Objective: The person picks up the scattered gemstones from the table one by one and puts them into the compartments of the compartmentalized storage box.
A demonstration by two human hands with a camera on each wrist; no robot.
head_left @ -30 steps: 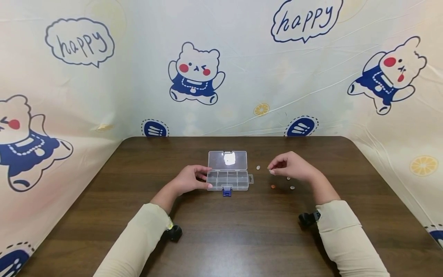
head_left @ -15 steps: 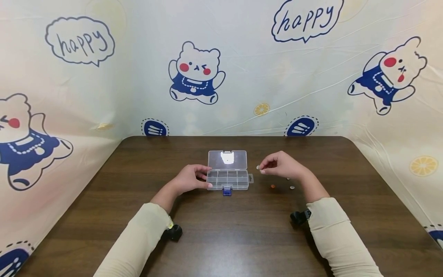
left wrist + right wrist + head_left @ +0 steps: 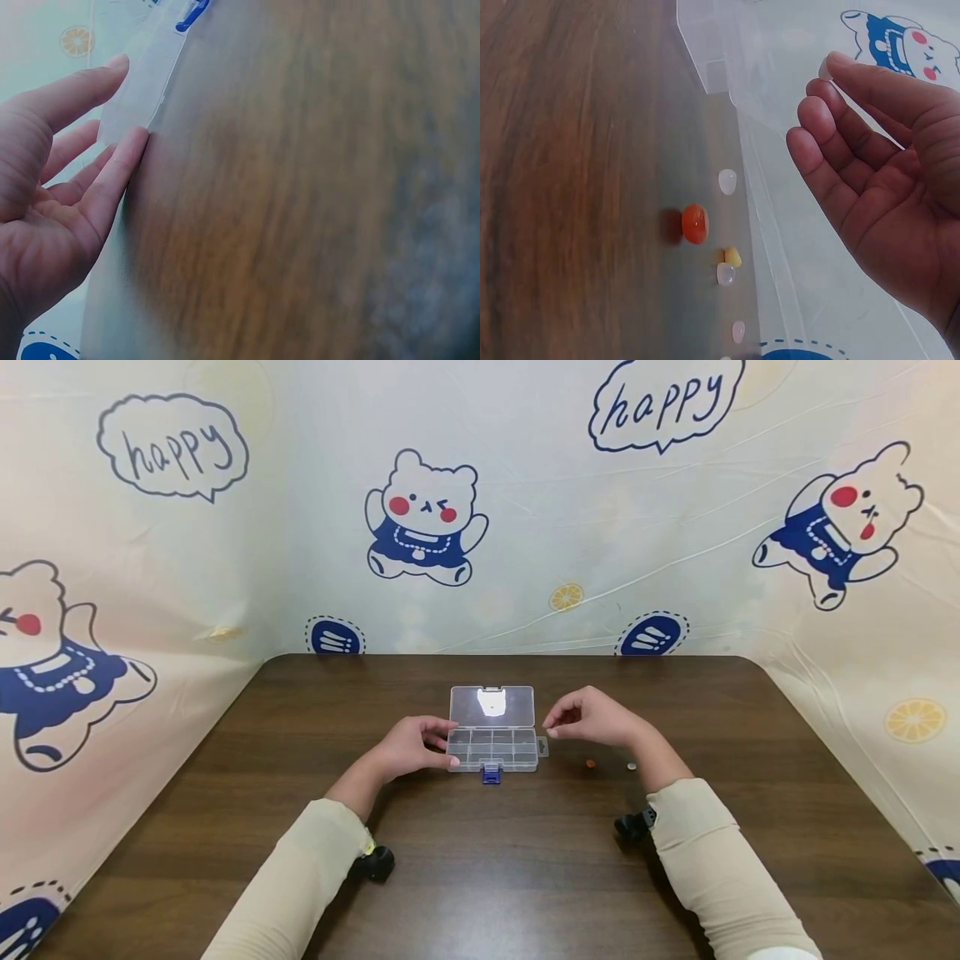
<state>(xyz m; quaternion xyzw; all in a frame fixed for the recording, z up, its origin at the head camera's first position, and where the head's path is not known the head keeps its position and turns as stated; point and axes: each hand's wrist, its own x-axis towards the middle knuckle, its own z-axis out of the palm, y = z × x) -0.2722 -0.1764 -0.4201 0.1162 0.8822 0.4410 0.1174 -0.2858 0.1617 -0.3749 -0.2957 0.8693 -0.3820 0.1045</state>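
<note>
A clear plastic compartment box (image 3: 492, 750) stands with its lid (image 3: 469, 706) raised at the back and a blue latch (image 3: 491, 775) in front. My left hand (image 3: 411, 747) grips its left end, thumb at the front corner and fingers farther back; in the left wrist view the fingertips (image 3: 141, 136) meet the box's edge. Just right of the box, my right hand (image 3: 592, 717) pinches a small white pebble-like piece (image 3: 825, 70) between thumb and index finger, the other fingers loosely bent. The visible compartments show no pieces.
On the table right of the box lie an orange pebble-like piece (image 3: 590, 763) and a white one (image 3: 632, 767). The right wrist view shows a yellow piece (image 3: 732, 256) and several more white ones. A patterned cloth (image 3: 525, 527) hangs behind the brown table (image 3: 450, 877).
My right hand has moved left towards the box with the white piece, passing over the spot where another white piece lay. My left hand stays on the box.
</note>
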